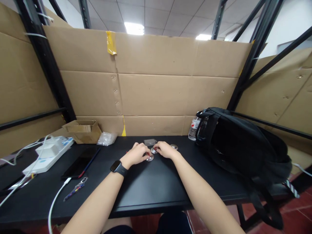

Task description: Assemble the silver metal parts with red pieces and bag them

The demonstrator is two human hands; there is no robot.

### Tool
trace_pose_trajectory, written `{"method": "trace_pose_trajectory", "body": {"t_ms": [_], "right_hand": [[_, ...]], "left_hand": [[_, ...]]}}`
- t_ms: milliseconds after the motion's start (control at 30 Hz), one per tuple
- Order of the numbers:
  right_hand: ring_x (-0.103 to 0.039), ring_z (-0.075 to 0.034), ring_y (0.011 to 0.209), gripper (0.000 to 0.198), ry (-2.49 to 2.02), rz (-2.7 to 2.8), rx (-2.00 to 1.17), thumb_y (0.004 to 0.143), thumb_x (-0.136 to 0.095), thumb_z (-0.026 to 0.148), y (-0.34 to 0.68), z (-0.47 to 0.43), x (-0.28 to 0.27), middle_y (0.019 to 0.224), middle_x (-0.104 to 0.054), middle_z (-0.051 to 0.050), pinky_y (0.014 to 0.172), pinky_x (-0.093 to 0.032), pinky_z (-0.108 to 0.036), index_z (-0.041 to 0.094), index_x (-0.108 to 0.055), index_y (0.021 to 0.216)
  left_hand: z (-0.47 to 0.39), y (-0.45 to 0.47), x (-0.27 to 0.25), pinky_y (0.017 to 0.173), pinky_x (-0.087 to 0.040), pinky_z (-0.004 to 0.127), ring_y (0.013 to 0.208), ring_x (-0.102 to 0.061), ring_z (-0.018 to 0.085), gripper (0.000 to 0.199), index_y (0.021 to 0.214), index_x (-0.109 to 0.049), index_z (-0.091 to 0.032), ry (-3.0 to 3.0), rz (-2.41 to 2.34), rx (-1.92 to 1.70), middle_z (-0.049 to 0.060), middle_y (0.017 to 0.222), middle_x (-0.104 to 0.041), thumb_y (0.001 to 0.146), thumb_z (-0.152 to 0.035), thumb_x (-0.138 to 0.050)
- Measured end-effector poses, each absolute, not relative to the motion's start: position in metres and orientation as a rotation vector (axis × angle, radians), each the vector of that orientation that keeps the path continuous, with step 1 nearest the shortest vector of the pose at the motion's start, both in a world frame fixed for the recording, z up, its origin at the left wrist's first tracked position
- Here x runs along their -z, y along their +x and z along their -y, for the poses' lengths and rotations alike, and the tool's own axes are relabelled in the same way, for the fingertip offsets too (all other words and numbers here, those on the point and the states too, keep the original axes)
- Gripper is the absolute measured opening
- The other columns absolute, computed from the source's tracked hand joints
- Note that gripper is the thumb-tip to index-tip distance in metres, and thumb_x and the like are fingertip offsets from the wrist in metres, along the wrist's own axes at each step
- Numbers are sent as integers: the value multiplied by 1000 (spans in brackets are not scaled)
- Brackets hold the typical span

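My left hand (136,154), with a dark watch on its wrist, is closed in a pinch on a small round shiny disc (151,158) at the desk surface. Something red shows at those fingertips. To its right, my right hand (165,149) pinches a second shiny disc (153,150), also with a bit of red by the fingers. A third round disc (174,147) lies just beyond the right wrist. Behind both hands is a flat clear plastic piece (150,142). My fingers partly cover the two nearer discs.
At left are a power strip (48,161), a phone (79,162), a pen (89,164), a keychain (76,189), an open cardboard box (85,131) and a clear plastic bag (106,138). A black backpack (243,146) and water bottle (193,129) stand right. Cardboard walls (156,94) enclose the desk.
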State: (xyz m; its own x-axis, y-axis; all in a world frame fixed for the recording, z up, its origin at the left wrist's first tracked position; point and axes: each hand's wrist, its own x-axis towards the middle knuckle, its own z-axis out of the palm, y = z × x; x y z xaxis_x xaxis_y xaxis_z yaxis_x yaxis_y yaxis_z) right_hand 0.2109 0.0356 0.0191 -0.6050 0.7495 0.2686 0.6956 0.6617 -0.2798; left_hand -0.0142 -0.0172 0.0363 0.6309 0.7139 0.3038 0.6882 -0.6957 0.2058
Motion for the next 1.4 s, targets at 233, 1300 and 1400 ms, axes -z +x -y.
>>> {"method": "trace_pose_trajectory", "body": {"t_ms": [233, 1300, 1400], "right_hand": [[-66, -24, 96, 12, -1282, 2411, -156, 78, -74, 20, 213, -32, -23, 96, -72, -5, 75, -47, -27, 28, -79, 86], [-73, -17, 76, 30, -748, 1283, -1469, 79, -77, 36, 171, -1, -42, 98, -67, -1, 73, -60, -36, 23, -55, 95], [-74, -18, 78, 36, -694, 1242, -1582, 81, -76, 29, 175, 1, -44, 101, -69, -1, 77, -61, -38, 28, -55, 111]], "left_hand": [[15, -10, -34, 88, -30, 37, 96, -62, 23, 15, 82, -76, -28, 2761, -1278, -609, 4, 84, -73, 89, -27, -62], [-3, -5, -23, 98, -43, 39, 113, -56, 23, 16, 94, -68, -25, 2119, -1460, -1473, 5, 114, -61, 94, -37, -57], [-1, -4, -24, 100, -42, 40, 114, -56, 23, 16, 94, -68, -25, 2135, -1492, -1418, 5, 113, -62, 94, -37, -57]]}}
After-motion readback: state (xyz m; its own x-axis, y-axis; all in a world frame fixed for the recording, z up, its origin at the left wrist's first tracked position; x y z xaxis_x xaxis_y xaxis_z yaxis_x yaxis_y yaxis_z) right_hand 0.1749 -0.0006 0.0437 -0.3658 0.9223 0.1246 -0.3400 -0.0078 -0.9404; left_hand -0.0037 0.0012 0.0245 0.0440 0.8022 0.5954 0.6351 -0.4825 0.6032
